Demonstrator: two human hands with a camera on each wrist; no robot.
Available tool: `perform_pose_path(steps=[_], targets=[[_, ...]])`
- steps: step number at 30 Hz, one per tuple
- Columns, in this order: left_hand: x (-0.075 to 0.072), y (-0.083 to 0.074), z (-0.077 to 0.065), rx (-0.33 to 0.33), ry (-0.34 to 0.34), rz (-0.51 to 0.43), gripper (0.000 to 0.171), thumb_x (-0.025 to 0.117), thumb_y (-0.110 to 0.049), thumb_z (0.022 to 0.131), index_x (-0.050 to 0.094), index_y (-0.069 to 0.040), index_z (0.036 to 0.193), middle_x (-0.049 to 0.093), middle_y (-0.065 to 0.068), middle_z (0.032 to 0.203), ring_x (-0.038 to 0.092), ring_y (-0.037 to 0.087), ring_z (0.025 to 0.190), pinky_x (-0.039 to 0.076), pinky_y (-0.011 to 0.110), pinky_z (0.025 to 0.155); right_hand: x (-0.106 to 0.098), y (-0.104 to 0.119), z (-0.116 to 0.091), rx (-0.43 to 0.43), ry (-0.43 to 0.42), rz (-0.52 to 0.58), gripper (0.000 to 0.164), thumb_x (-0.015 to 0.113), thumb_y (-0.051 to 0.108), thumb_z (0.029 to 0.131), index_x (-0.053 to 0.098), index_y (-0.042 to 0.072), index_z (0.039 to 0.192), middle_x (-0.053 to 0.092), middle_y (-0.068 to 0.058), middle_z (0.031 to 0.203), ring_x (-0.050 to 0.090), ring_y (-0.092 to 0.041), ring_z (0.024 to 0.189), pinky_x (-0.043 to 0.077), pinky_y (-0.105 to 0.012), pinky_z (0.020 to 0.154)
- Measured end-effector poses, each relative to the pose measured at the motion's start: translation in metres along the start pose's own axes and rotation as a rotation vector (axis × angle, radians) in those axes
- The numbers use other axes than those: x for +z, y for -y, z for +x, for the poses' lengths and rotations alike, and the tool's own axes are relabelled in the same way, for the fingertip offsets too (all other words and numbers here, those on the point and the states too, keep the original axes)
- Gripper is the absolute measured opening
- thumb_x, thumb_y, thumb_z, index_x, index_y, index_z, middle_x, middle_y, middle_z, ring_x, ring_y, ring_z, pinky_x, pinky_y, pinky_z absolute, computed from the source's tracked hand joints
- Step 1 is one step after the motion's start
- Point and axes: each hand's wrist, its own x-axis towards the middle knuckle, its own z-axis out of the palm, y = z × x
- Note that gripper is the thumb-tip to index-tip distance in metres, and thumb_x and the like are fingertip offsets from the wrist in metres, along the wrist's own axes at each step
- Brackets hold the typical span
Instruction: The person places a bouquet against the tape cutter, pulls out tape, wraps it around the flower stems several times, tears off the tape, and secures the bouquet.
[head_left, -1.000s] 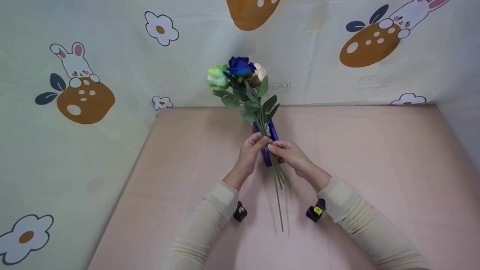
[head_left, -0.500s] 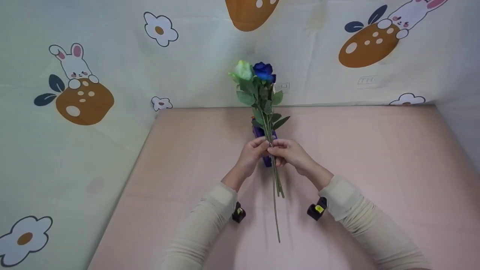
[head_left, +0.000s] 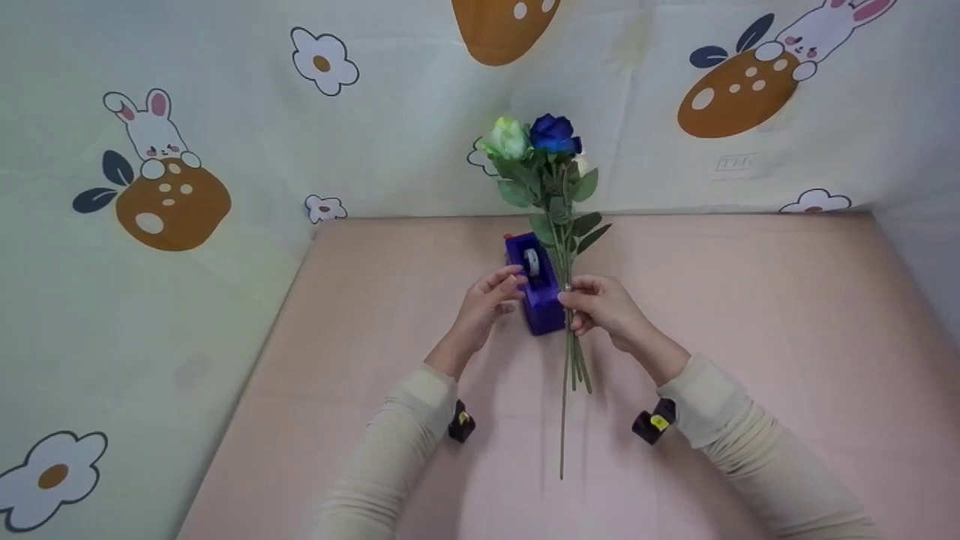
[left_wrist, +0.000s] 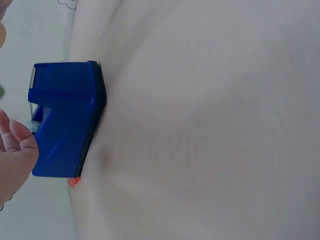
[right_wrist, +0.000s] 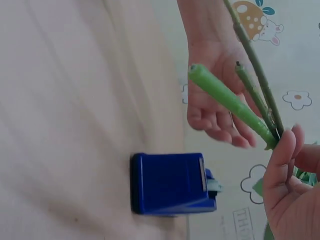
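My right hand (head_left: 606, 306) pinches a bunch of artificial roses by the green stems (right_wrist: 227, 102). At the top are a blue rose (head_left: 555, 135), a pale green rose (head_left: 506, 139) and a whitish one mostly hidden behind the leaves. One stem reaches well below the others. My left hand (head_left: 484, 307) is apart from the bunch, fingers loosely bent and holding nothing. Between the hands a blue tape dispenser (head_left: 541, 306) with a roll of tape (head_left: 532, 261) stands on the table, the stems overlapping its right side in the head view.
The table (head_left: 337, 337) has a pale pink cover and meets a wall (head_left: 637, 172) printed with rabbits and flowers at its back edge. A small orange-red piece (left_wrist: 74, 182) shows at the dispenser's end. Black wrist cameras (head_left: 655, 421) hang below both sleeves.
My left hand has let go of the stems and moved left. My right hand has carried the bunch to the right, uncovering more of the tape dispenser.
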Motion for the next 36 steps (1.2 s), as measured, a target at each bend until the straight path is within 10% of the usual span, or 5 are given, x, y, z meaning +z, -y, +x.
perform_pose_path(steps=[7, 18, 26, 36], targets=[[-0.018, -0.002, -0.003, -0.018, -0.054, 0.063, 0.037, 0.052, -0.015, 0.092, 0.049, 0.004, 0.124, 0.062, -0.001, 0.095, 0.056, 0.007, 0.076, 0.043, 0.021, 0.065, -0.042, -0.009, -0.014, -0.044, -0.026, -0.054, 0.014, 0.052, 0.007, 0.091, 0.041, 0.002, 0.085, 0.050, 0.003, 0.060, 0.048, -0.003, 0.045, 0.048, -0.020, 0.049], [-0.053, -0.003, -0.012, -0.092, -0.176, 0.186, 0.038, 0.054, -0.016, 0.092, 0.049, 0.002, 0.125, 0.061, 0.006, 0.104, 0.056, 0.009, 0.076, 0.044, 0.028, 0.070, -0.124, -0.037, -0.042, 0.128, -0.099, -0.353, 0.019, 0.051, 0.007, 0.092, 0.041, -0.007, 0.099, 0.053, 0.002, 0.069, 0.053, -0.004, 0.051, 0.051, -0.024, 0.053], [-0.056, 0.004, -0.014, -0.147, -0.229, 0.266, 0.039, 0.053, -0.015, 0.092, 0.046, 0.001, 0.127, 0.055, 0.016, 0.115, 0.052, 0.010, 0.075, 0.044, 0.031, 0.073, -0.130, -0.070, -0.041, 0.269, -0.054, -0.505, 0.022, 0.051, 0.009, 0.092, 0.044, -0.009, 0.101, 0.052, -0.004, 0.070, 0.052, -0.007, 0.052, 0.050, -0.024, 0.051], [-0.057, 0.006, -0.014, -0.160, -0.254, 0.265, 0.039, 0.048, -0.010, 0.093, 0.042, 0.002, 0.130, 0.051, 0.007, 0.088, 0.045, 0.010, 0.062, 0.035, 0.023, 0.053, -0.125, -0.077, -0.036, 0.319, -0.061, -0.641, 0.023, 0.056, 0.011, 0.090, 0.047, -0.009, 0.097, 0.053, -0.006, 0.066, 0.053, -0.010, 0.051, 0.048, -0.025, 0.049]])
